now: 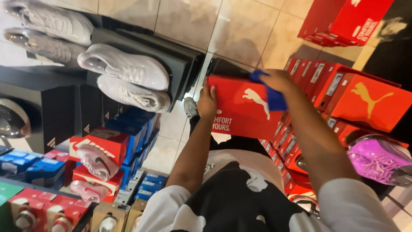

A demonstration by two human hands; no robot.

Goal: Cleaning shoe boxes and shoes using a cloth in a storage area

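I hold a red shoe box [240, 112] with a white animal logo in front of my chest, above the tiled floor. My left hand [207, 103] grips its left edge, fingers curled over the top. At the box's upper right corner my right hand [278, 80] presses a blue cloth [271, 93] against the lid. The cloth hangs down over the box's right side.
White sneakers [128, 66] sit on black display blocks at the left. Red and blue shoe boxes [128, 141] with pink sneakers are stacked below them. More red boxes [365, 101] stand stacked at the right, with a purple shoe [380, 159]. Beige floor tiles [240, 30] run between.
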